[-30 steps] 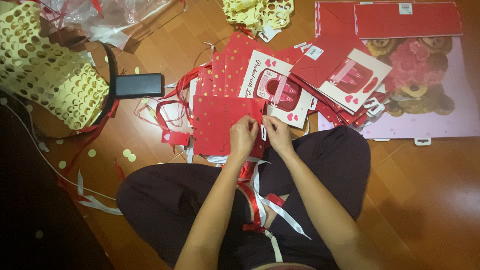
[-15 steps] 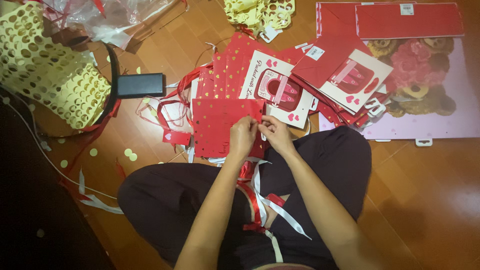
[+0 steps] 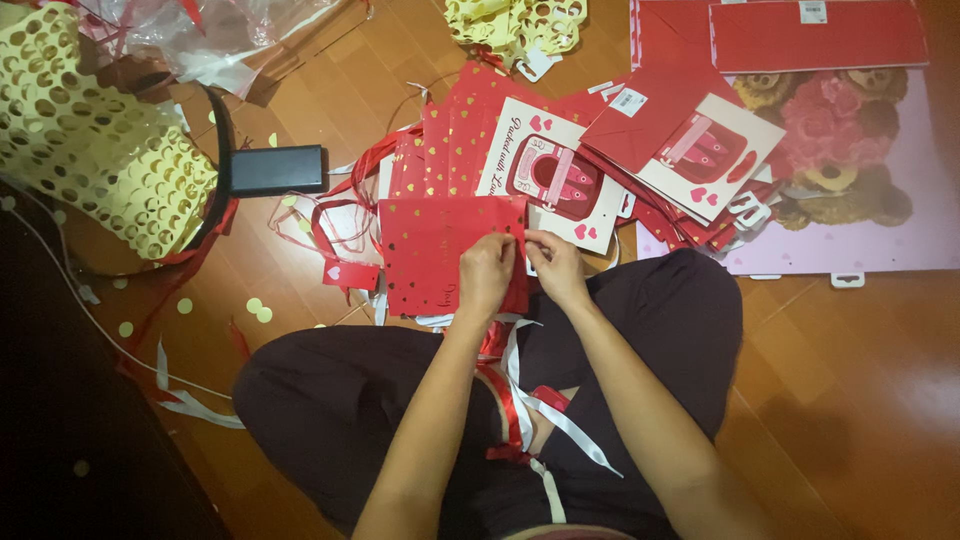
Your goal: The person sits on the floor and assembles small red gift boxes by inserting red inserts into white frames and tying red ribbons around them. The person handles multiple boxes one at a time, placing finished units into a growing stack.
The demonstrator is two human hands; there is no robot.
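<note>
A flat red paper gift bag with gold hearts [image 3: 435, 252] lies across my knees on the wooden floor. My left hand [image 3: 487, 272] pinches its right edge, thumb and fingers closed on the paper. My right hand [image 3: 553, 262] pinches the same upper right corner, right beside the left hand. Red and white ribbons [image 3: 528, 400] trail down over my lap below the bag. What the fingertips hold at the bag's corner is too small to make out.
A pile of red bags and heart-printed cards [image 3: 560, 165] fans out beyond the bag. A pink board with teddy bears [image 3: 870, 215] lies at the right. A black box [image 3: 276, 169] and yellow punched paper [image 3: 95, 165] sit at the left, with clear plastic wrap [image 3: 215, 40] behind.
The hands stay at the bag's upper right corner; the fingers have shifted slightly along the edge. The bag has barely moved.
</note>
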